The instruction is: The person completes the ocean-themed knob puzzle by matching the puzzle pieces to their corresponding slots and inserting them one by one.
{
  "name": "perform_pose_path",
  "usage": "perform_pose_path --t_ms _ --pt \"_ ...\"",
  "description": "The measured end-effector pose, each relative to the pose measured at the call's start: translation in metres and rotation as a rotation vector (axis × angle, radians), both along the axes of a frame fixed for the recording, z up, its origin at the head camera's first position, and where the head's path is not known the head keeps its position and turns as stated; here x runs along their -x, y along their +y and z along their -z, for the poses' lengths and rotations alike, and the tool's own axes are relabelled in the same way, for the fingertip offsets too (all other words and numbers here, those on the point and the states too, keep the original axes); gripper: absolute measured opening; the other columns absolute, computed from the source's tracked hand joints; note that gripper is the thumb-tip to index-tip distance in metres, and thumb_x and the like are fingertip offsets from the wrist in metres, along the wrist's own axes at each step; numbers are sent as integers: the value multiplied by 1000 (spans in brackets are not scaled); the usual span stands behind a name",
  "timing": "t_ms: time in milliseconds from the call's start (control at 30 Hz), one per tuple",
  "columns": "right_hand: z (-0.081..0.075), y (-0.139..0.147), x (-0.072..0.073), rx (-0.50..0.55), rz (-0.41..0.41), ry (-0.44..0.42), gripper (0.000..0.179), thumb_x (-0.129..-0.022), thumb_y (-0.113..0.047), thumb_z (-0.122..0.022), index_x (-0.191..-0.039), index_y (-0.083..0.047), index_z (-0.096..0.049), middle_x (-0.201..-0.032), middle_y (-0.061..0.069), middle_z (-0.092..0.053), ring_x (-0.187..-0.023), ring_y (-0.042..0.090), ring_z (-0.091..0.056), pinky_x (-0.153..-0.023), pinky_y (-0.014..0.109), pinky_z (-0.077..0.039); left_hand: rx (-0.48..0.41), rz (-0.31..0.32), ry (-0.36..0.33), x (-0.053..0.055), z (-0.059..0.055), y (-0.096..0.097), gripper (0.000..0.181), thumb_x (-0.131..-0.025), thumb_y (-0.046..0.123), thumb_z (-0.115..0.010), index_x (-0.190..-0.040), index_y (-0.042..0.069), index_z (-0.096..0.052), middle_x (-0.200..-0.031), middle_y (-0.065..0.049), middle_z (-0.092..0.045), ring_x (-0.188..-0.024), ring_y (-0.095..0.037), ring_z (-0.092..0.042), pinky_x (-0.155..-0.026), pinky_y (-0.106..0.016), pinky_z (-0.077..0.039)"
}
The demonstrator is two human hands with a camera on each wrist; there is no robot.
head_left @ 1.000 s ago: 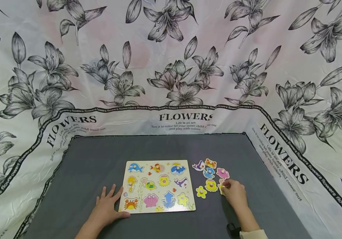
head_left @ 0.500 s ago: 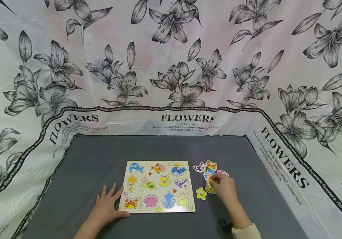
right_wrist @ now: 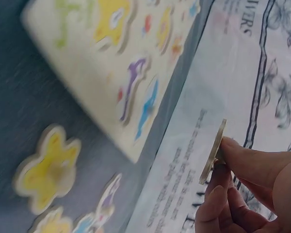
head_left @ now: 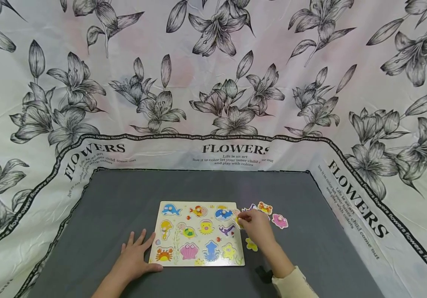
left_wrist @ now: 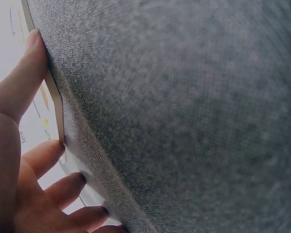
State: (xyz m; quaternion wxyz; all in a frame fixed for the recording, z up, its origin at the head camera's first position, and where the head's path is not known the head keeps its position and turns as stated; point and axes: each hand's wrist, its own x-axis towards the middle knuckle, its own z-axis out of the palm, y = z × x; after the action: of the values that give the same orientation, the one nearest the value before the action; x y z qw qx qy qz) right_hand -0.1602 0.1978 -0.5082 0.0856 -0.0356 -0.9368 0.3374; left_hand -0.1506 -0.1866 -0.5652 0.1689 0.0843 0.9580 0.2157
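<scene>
A pale wooden puzzle board (head_left: 179, 263) with painted sea animals lies on the dark grey cloth. My left hand (head_left: 133, 254) rests at its lower left corner, fingers spread. In the left wrist view the thumb and forefinger touch the edge of the board (left_wrist: 58, 109). My right hand (head_left: 259, 227) pinches a puzzle piece (right_wrist: 213, 153) by its back knob, over the board's right edge. This piece shows edge-on in the right wrist view, its picture hidden there; yellow and pink show in the head view.
Right of the board lie loose pieces: a yellow star (head_left: 251, 244), a pink shell (head_left: 280, 221), an orange crab (head_left: 265, 207) and others partly hidden by the right hand. A flower-printed white curtain (head_left: 235, 161) stands round the back and sides of the grey cloth (head_left: 198, 184).
My right hand has picked the puzzle piece up from the loose pieces and carried it left to the board's right edge. The left hand has stayed at the corner.
</scene>
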Motion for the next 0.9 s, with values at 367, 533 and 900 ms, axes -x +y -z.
perform_pose_path --t_ms 367,533,900 --pt "-12 -41 10 2 -164 28 6 -88 -8 -78 -93 -10 -79 -85 0 -71 -69 9 -59 -57 23 -49 -1 5 4 1 -1 0 118 -59 67 -86 -155 13 -42 -161 -28 -28 -147 -61 -8 -110 -79 -17" --pt "-12 -61 13 -44 -233 30 6 -88 -11 -78 -94 -12 -80 -86 -2 -70 -68 6 -57 -57 20 -47 -4 4 1 0 4 0 119 -58 68 -85 -155 14 -42 -161 -28 -28 -147 -61 -9 -109 -79 -17" --pt "2 -101 31 -139 -310 -8 5 -87 -16 -80 -90 -19 -81 -84 -6 -68 -68 5 -56 -58 23 -44 3 -8 -4 2 2 0 120 -57 69 -86 -155 14 -43 -161 -28 -29 -147 -61 -9 -110 -79 -16"
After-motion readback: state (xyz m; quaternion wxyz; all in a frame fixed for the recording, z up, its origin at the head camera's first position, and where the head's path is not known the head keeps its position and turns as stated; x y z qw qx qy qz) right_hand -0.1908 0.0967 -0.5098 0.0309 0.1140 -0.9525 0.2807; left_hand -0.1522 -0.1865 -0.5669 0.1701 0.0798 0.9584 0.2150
